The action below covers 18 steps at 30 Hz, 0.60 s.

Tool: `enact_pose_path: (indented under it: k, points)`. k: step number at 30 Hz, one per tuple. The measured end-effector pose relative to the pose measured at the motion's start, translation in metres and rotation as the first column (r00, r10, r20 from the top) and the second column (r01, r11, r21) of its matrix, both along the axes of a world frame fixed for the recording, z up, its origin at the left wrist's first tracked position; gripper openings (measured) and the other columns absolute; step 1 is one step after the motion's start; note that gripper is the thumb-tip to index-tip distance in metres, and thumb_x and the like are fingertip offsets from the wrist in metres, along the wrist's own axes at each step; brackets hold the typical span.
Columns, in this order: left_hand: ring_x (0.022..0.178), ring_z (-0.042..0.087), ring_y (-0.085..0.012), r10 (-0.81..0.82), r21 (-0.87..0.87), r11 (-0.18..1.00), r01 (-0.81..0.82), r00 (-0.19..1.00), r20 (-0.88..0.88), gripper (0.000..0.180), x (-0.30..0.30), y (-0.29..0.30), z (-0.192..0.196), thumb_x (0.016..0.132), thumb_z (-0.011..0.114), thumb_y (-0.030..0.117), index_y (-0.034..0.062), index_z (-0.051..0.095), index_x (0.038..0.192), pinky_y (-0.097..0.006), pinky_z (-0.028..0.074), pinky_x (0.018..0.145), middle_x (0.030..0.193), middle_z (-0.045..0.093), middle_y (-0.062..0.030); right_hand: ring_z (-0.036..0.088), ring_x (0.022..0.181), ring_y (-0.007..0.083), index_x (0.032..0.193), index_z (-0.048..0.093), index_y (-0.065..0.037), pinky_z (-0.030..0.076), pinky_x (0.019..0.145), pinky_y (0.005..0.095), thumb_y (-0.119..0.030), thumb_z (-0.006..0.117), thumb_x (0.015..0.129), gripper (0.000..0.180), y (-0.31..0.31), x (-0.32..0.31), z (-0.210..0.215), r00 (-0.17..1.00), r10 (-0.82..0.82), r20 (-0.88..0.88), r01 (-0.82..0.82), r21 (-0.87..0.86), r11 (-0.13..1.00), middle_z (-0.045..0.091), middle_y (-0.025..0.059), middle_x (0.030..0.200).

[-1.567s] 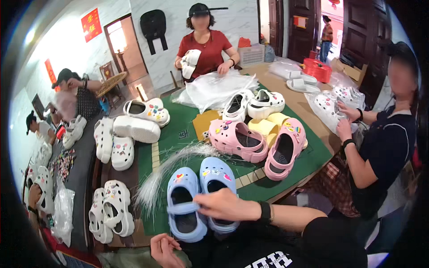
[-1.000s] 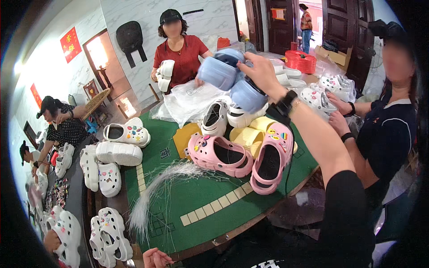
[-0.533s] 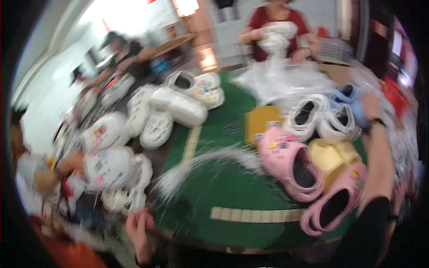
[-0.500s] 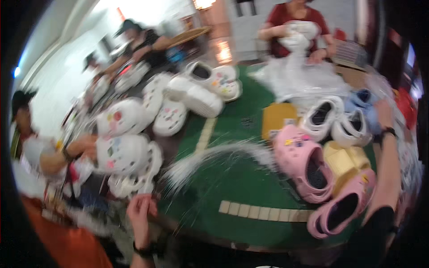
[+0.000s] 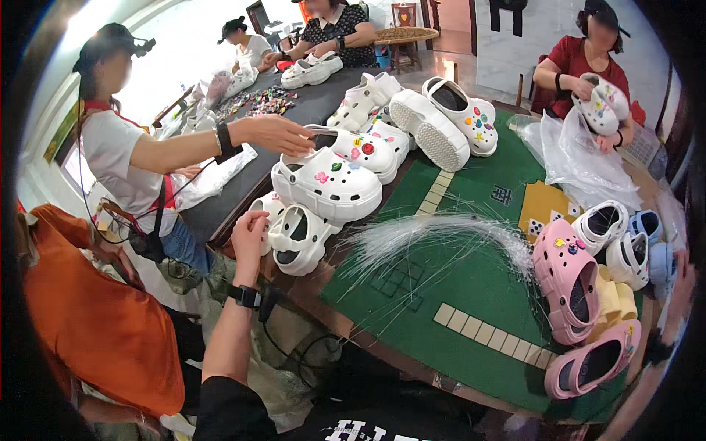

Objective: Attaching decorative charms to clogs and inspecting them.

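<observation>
My left hand (image 5: 248,239) is raised at the table's left edge, fingers loosely bent and apart, with nothing seen in them. It is beside a small white clog (image 5: 300,239) and a larger white clog with coloured charms (image 5: 327,184); whether it touches one I cannot tell. At the far right, my right hand (image 5: 682,266) is beside the light-blue clogs (image 5: 662,257); its fingers are lost in the dark rim. Near that arm are a pink clog (image 5: 566,283) with charms, a second pink clog (image 5: 594,360), yellow clogs (image 5: 612,301) and white clogs (image 5: 629,257).
A bundle of clear thin strands (image 5: 456,231) crosses the green table mat (image 5: 412,301). A row of cream tiles (image 5: 489,334) lies near the front edge. A co-worker's hand (image 5: 283,136) reaches to the white clogs. Across the table, another person holds a white clog (image 5: 599,106) above clear plastic bags (image 5: 581,162).
My view has swung left and steadied, so the table appears further right. The co-worker's hand at the left is now at the upper white clogs. My right hand is still beside the blue clogs.
</observation>
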<state>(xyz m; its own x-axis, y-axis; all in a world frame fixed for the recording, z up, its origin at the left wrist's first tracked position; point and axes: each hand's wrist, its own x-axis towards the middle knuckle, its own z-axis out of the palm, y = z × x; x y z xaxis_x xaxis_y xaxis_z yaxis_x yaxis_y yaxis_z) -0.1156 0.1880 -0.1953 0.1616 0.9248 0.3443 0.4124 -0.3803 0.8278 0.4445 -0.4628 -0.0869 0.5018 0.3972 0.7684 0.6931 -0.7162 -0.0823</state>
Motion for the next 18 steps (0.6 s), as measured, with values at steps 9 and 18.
enact_pose_path:
  k: [9, 18]
  points:
    - [0.092, 0.061, -0.0279, -0.209, 0.473, 0.834, 0.286, 0.955, -0.209, 0.02, 0.069, 0.033, 0.071, 0.084, 0.058, 0.004, 0.0013, 0.065, 0.102, -0.036, 0.047, 0.085, 0.101, 0.063, -0.0129, 0.056, 0.076, 0.0193, 0.09, 0.062, 0.003, 0.044, 0.071, 0.0299, -0.006, 0.052, 0.093, 0.014, 0.054, -0.2, -0.019, 0.931, 0.162, -0.328, -0.103, 0.19, 0.976, 0.058, 0.011, 0.078]
    - [0.098, 0.063, -0.0362, -0.157, 0.178, 0.755, 0.632, 0.437, -0.886, 0.025, 0.144, 0.117, 0.066, 0.078, 0.064, 0.022, 0.0044, 0.07, 0.095, -0.044, 0.05, 0.087, 0.096, 0.068, -0.0204, 0.062, 0.069, 0.0291, 0.089, 0.067, -0.001, 0.048, 0.064, 0.0342, -0.003, 0.061, 0.09, 0.006, 0.131, -0.325, -0.041, 0.823, 0.338, -0.458, -0.361, 0.038, 0.932, 0.064, 0.0148, 0.081]
